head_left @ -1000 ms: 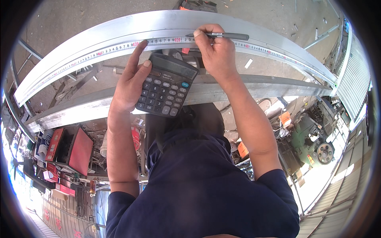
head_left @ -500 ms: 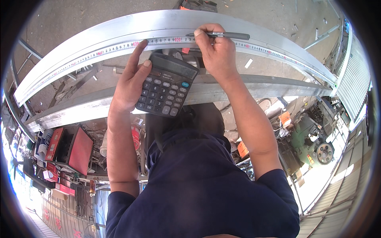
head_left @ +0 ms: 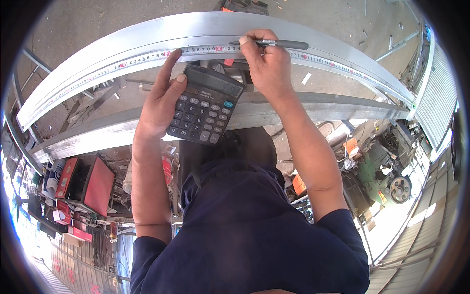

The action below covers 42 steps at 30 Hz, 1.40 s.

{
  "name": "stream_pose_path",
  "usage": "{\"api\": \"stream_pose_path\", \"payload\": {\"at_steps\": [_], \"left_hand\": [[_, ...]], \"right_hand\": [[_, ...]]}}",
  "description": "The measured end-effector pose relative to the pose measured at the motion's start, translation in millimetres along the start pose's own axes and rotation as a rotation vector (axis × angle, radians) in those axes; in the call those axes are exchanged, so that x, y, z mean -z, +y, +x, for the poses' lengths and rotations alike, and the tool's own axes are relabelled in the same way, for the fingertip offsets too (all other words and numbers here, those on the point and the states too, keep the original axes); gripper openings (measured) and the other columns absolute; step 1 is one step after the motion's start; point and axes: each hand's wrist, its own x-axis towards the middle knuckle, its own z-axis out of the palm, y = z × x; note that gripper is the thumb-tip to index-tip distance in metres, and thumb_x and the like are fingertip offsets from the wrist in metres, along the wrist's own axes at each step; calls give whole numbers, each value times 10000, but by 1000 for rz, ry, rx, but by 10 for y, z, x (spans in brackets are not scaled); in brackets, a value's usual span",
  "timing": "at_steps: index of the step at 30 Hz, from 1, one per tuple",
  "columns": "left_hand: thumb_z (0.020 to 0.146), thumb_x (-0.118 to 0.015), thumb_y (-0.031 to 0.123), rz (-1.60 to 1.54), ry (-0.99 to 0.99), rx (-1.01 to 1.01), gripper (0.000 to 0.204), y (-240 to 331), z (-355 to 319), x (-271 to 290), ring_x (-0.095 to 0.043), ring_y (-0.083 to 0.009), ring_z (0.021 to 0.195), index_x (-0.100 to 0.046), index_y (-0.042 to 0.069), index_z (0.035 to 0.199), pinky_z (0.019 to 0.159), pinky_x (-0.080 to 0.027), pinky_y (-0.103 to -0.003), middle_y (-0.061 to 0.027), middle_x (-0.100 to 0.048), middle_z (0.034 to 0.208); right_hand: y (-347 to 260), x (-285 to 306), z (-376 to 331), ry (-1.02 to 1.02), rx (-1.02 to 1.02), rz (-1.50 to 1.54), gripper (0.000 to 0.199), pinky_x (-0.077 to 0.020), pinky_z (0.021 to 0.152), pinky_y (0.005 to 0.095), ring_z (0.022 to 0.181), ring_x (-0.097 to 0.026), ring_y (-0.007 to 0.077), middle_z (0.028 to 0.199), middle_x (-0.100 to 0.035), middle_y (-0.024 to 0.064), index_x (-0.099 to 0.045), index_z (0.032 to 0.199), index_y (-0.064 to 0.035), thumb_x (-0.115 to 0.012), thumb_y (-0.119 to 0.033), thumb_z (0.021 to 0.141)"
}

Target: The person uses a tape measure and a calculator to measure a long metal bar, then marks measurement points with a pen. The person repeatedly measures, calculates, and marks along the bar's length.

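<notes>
My left hand [head_left: 161,100] holds a black desk calculator [head_left: 205,105] tilted toward me, while its index finger reaches up and presses on a tape measure [head_left: 122,62]. The tape lies stretched along a long grey metal beam [head_left: 147,34]. My right hand [head_left: 267,63] rests on the beam just right of the calculator and grips a dark pen [head_left: 276,44] lying sideways, its tip against the tape.
A second, lower metal rail [head_left: 98,137] runs below the beam. Red tool boxes [head_left: 93,183] sit at the lower left. A green machine with a wheel [head_left: 391,179] stands at the right, beside a corrugated metal wall [head_left: 435,103]. Concrete floor [head_left: 98,19] lies beyond.
</notes>
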Motion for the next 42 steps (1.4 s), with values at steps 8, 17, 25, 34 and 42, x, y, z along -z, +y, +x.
{"api": "stream_pose_path", "payload": {"at_steps": [8, 17, 25, 34, 42], "left_hand": [[1099, -492, 140, -28, 1, 4, 608, 20, -11, -5, -685, -92, 879, -261, 48, 1654, 767, -546, -239, -106, -716, 1060], [1092, -483, 116, 6, 2, 14, 605, -9, -9, 35, -679, -91, 885, -268, 54, 1655, 778, -544, -244, -110, -711, 1079], [1105, -505, 162, -218, 65, 32, 532, 77, -147, -115, -694, -136, 1013, -367, 24, 1600, 867, -571, -279, -138, -703, 1193], [1124, -444, 260, -289, 143, 119, 390, -8, -299, -394, -750, -207, 944, -557, -30, 1358, 791, -639, -330, -152, -716, 1143], [1124, -444, 271, -242, 202, 100, 383, -162, -395, -655, -751, -193, 908, -573, -30, 1323, 769, -634, -317, -142, -721, 1105]], "right_hand": [[-34, 1, -6, 5, -24, 0, 194, -501, 547, 285, 568, -675, 133, 641, -688, 63, -648, 972, -6, -695, -191, 1007], [-129, 128, 29, 17, -289, 388, 214, -510, 736, 271, 768, -610, 115, 831, -685, 56, -657, 1075, 5, -675, -201, 1019], [-368, 413, -531, 8, -212, 385, 253, -551, 813, 331, 837, -648, 159, 953, -688, 119, -578, 1264, 7, -553, -180, 1097], [-485, 552, -1569, -245, -459, 574, 475, -551, 837, 306, 1019, -647, 135, 1239, -626, 109, -428, 1376, -83, -706, -95, 992], [-285, 551, -1837, -226, -425, 719, 387, -552, 834, 294, 968, -659, 117, 1119, -674, 107, -431, 1305, -46, -666, -20, 999]]}}
